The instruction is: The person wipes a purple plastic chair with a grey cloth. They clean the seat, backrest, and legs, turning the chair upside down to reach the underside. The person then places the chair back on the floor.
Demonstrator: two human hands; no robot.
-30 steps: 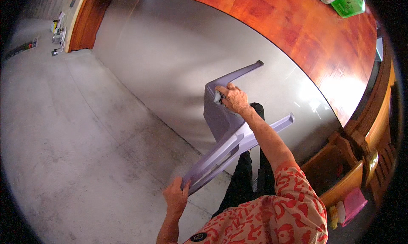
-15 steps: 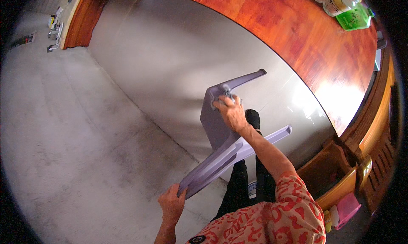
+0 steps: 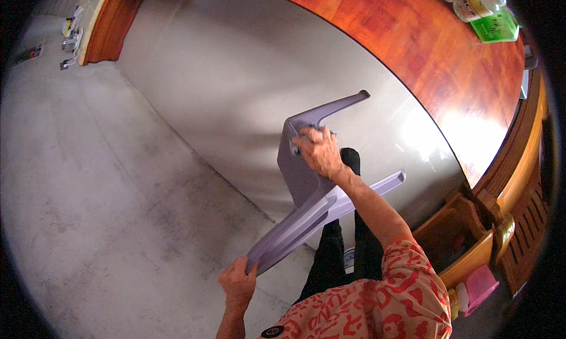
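Observation:
A light purple plastic stool (image 3: 293, 177) is held tilted in front of me, with its legs sticking out to the right and toward me. Down at the lower left, my left hand (image 3: 237, 283) is closed round the end of one stool leg. My right hand (image 3: 322, 155) presses a crumpled grey cloth (image 3: 295, 148) against the stool near the corner where the far leg begins. Most of the cloth is hidden under my fingers, so its exact kind is hard to make out.
A glossy red-brown wooden table (image 3: 401, 38) curves across the upper right, carrying bottles (image 3: 471, 4) and a green container (image 3: 496, 26). Wooden furniture with an open drawer (image 3: 454, 236) stands at right, a pink item (image 3: 479, 289) below it. My dark shoe (image 3: 351, 159) is beyond the stool.
My right hand has shifted slightly left and down along the stool with the cloth. The left hand keeps its grip, and the stool has barely moved.

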